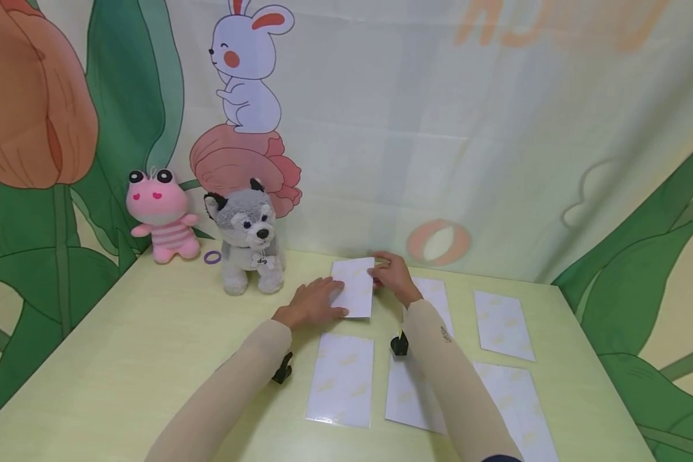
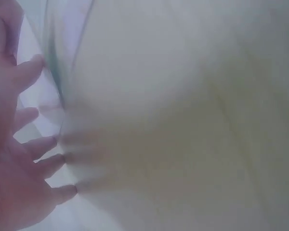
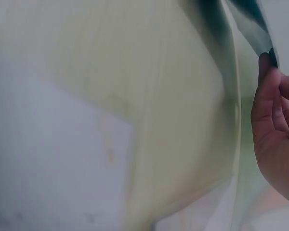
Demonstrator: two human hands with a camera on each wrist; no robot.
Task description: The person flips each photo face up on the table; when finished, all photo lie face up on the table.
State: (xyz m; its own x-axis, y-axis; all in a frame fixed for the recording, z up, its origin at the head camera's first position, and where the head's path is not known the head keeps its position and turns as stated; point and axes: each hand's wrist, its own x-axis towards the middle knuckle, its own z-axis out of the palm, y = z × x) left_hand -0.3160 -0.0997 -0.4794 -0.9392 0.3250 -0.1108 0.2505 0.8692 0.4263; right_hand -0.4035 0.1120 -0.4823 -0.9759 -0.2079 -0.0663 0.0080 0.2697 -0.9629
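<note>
To the right of the toy dog point(image 1: 248, 224), a white card point(image 1: 352, 289) is tilted up near the back edge of the worktop point(image 1: 121, 340). The right hand point(image 1: 394, 274), farther right of the dog than the card, pinches the card's right edge between thumb and fingers; the right wrist view shows a dark green underside there. The left hand point(image 1: 317, 301), between the dog and the card, is not clenched: its fingers are extended and spread, touching the card's left side.

Five more cards lie on the worktop, all to the dog's right. The front left card point(image 1: 341, 380) is closest to the dog among these; the front middle card point(image 1: 410, 394) and back middle card point(image 1: 436, 298) are partly covered by the right sleeve point(image 1: 439, 346). The back right card point(image 1: 504, 325) and front right card point(image 1: 520, 404) are farthest from the dog.

Just left of the dog lies a purple ring point(image 1: 212, 257), with a pink frog toy point(image 1: 162, 218) beyond it. Behind the dog hangs a printed cloth point(image 1: 369, 128).
</note>
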